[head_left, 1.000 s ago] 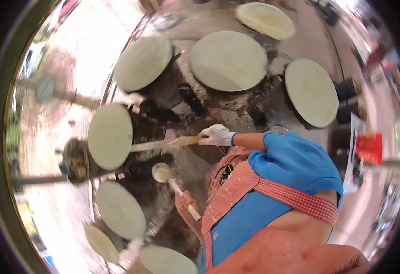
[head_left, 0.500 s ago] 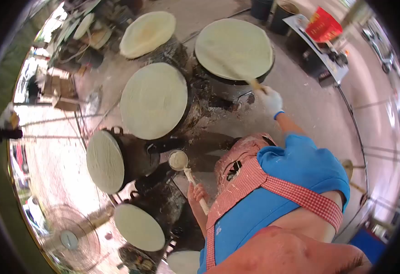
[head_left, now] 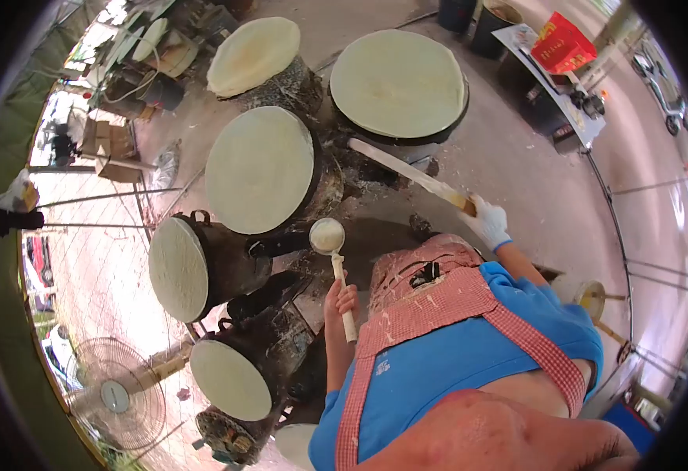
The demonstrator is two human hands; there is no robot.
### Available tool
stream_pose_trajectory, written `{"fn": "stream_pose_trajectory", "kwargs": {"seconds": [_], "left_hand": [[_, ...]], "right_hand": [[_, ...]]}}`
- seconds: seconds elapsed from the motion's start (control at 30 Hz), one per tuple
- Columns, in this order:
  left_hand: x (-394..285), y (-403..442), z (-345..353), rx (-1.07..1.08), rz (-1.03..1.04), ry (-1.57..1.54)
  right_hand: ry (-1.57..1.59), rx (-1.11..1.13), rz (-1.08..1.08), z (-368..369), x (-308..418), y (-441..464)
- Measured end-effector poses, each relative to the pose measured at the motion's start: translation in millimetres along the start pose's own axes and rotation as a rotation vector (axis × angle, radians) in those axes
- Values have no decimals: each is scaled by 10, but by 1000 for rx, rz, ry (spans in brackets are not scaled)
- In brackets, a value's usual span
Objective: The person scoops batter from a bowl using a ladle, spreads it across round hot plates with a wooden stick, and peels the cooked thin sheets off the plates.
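My bare left hand (head_left: 342, 301) is closed around the pale handle of a ladle (head_left: 328, 235), whose round bowl looks full of light batter. On my right hand (head_left: 488, 223) is a white glove with a blue cuff, and its fingers grip a long flat wooden spatula (head_left: 406, 171) coated in pale batter. The spatula's tip is just below the large round griddle (head_left: 461, 122), on which a thin sheet of batter (head_left: 397, 82) is spread. Left of the ladle, another batter sheet (head_left: 260, 169) covers the middle griddle (head_left: 311, 192).
More batter-covered griddles (head_left: 179, 269) stand at the left and lower left (head_left: 231, 380). A thick pale sheet (head_left: 254, 56) tops a stand at the back. A fan (head_left: 114, 396) is at lower left. A side table (head_left: 549, 86) holds a red bag (head_left: 562, 44); buckets (head_left: 494, 23) stand beside it.
My right hand has drawn the spatula down off the large griddle, toward my body. The ladle in my left hand has risen slightly and shifted right.
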State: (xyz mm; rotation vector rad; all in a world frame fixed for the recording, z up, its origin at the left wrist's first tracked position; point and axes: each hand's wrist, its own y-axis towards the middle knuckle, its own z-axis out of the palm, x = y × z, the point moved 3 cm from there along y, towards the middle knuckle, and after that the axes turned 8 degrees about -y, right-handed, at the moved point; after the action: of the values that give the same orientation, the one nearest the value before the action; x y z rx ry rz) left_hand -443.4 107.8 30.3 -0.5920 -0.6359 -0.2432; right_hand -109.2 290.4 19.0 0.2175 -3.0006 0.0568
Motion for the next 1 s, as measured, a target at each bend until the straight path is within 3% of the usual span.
{"fn": "stream_pose_trajectory", "kwargs": {"seconds": [0.1,0.17,0.27,0.4,0.47,0.5,0.57,0.63,0.67,0.7,0.8,0.87,1.0], "left_hand": [[148,188,-66,46,47,34],[227,293,-117,69,107,67],[397,405,-220,153,79,51],[540,444,-393,249,44,33],[715,385,-357,171,41,-87],[701,383,-403,166,-76,-124],[727,394,-372,179,-85,-139],[777,366,-270,108,11,-185],[805,364,-212,117,1,-185],[800,367,-175,89,59,-180],[633,402,-280,103,128,-116],[538,433,-287,241,44,-55],[538,379,-93,147,87,-78]], "right_hand": [[-38,73,-191,152,191,884],[-99,-118,-455,19,483,1395],[-38,-174,-625,-42,801,1938],[-189,57,-808,7,928,2382],[-148,50,-835,-240,992,2563],[-112,50,-842,-412,988,2657],[-127,36,-726,-769,967,2992],[52,-289,-693,-895,726,3626],[28,-212,-583,-1309,714,3839],[-91,-138,-635,-1605,660,4127],[-162,-304,-592,-2302,315,4907],[-254,-509,-591,-2770,157,5228],[-327,-657,-555,-3459,442,5045]]}}
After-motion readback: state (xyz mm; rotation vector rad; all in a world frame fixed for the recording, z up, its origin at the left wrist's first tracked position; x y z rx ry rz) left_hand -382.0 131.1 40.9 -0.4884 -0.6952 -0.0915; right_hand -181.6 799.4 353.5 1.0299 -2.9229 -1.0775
